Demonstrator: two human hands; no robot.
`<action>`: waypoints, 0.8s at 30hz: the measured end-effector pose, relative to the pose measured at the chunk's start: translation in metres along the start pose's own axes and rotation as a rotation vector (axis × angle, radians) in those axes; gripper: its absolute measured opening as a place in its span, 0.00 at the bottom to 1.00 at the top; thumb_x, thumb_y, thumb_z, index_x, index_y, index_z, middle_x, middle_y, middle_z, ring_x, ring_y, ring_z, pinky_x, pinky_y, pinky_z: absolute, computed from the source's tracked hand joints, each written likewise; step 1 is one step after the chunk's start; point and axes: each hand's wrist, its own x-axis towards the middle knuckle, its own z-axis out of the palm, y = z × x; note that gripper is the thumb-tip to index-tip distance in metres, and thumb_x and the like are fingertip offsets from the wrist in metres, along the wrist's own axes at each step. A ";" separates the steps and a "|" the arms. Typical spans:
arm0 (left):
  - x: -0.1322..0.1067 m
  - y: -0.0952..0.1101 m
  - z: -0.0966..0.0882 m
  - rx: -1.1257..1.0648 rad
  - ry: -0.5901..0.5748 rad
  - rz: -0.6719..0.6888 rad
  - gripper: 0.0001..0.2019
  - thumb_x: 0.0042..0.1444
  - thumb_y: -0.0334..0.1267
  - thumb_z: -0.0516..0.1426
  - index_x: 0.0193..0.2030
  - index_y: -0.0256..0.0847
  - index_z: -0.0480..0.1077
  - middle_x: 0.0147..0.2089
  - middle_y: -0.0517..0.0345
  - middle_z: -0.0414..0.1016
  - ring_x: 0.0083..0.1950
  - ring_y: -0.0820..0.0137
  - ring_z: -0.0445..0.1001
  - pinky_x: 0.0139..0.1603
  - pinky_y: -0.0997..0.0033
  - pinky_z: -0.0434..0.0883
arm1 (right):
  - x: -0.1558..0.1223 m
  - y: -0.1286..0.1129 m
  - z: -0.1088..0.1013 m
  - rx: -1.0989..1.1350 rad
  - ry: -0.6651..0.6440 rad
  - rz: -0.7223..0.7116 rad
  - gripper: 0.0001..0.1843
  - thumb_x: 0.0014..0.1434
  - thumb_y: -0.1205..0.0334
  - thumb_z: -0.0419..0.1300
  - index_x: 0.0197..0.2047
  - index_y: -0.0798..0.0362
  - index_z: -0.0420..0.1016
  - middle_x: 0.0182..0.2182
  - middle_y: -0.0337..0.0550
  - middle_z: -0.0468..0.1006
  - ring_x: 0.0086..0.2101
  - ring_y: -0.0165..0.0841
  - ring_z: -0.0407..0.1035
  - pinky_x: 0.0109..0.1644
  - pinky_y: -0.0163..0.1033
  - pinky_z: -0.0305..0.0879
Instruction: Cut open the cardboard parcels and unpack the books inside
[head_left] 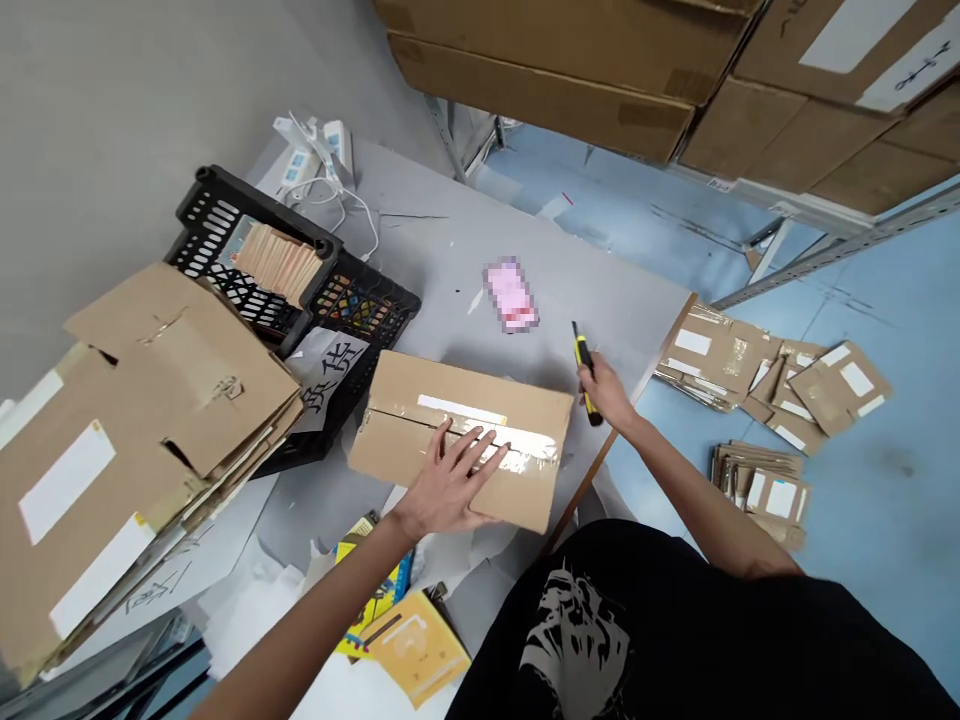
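A sealed cardboard box (420,400), taped across its top, lies on the grey table (442,240). My left hand (450,480) rests flat on the box lid with its fingers spread over the clear tape. My right hand (609,395) is closed round a yellow-and-black utility knife (582,355), held just right of the box near the table's right edge, blade end pointing away from me.
A black plastic crate (225,215) with packets stands behind the box. Flattened cartons (135,420) pile up at left. A blurred pink item (511,295) lies mid-table. Flattened boxes (772,375) lie on the blue floor at right. Large cartons (600,60) fill the shelving above.
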 end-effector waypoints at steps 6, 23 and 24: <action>0.029 0.006 -0.003 0.076 0.257 -0.299 0.35 0.58 0.56 0.48 0.70 0.45 0.52 0.63 0.41 0.62 0.63 0.49 0.58 0.61 0.43 0.54 | -0.109 -0.009 -0.042 0.742 -0.116 0.079 0.29 0.62 0.45 0.50 0.62 0.48 0.57 0.38 0.42 0.75 0.23 0.28 0.68 0.22 0.36 0.70; 0.070 0.021 -0.016 0.179 0.088 -0.150 0.52 0.46 0.73 0.48 0.71 0.42 0.46 0.72 0.43 0.48 0.73 0.41 0.33 0.65 0.31 0.29 | -0.129 -0.015 -0.022 0.477 -0.169 -0.014 0.28 0.67 0.52 0.43 0.69 0.44 0.53 0.22 0.35 0.70 0.15 0.29 0.61 0.22 0.38 0.67; 0.072 0.021 -0.016 0.176 0.095 -0.152 0.52 0.46 0.73 0.47 0.71 0.42 0.45 0.72 0.43 0.47 0.73 0.41 0.33 0.65 0.32 0.29 | -0.126 -0.016 -0.024 0.456 -0.164 -0.031 0.28 0.67 0.52 0.43 0.69 0.44 0.53 0.22 0.36 0.71 0.16 0.29 0.61 0.23 0.38 0.67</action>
